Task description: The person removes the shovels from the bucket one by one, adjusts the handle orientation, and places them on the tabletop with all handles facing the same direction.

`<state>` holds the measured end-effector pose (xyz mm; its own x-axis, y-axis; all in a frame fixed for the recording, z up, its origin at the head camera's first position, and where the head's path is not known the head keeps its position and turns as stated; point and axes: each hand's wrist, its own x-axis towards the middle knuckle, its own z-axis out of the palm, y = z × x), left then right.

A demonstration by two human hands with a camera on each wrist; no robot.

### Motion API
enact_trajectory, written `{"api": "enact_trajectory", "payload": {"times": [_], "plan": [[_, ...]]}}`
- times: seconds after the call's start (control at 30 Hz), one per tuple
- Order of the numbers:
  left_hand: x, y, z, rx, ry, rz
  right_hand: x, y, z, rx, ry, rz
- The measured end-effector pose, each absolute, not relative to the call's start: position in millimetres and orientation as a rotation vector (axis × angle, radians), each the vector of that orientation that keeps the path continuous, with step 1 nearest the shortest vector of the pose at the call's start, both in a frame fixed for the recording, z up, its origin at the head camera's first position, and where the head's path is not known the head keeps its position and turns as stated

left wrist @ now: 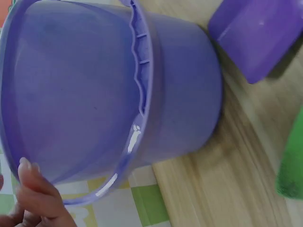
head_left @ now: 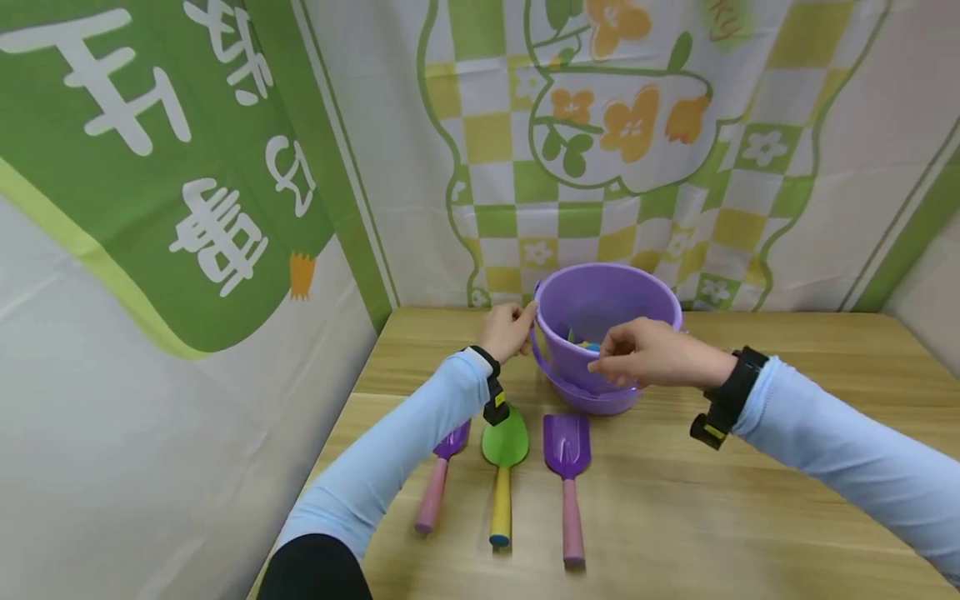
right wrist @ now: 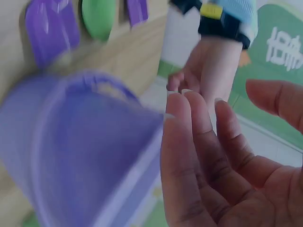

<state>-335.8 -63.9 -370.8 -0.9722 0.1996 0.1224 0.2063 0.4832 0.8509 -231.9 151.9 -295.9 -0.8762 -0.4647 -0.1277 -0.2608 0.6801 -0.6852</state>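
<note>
Bucket (head_left: 576, 363): upright on desk (head_left: 735, 508) near back edge, long axis vertical, positioned between hands. Left hand (head_left: 512, 329): at left rim, fingers partly curled; grip or mere contact, cannot tell. Right hand (head_left: 656, 354): fingers loosely extended, thumb apart, nothing held; sits before right front of rim, contact unclear. Left hand nearer to rim. Green shovel (head_left: 506, 437) and purple shovel (head_left: 567, 446): on desk, in front of bucket, blades facing it.
</note>
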Motion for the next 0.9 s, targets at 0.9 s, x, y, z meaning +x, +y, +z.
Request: {"api": "enact_trajectory", "payload": {"times": [0.9], "plan": [[-356, -40, -396, -0.246, -2.416, -1.898, -333, 117, -293, -0.449, 2.669, -0.214]]}}
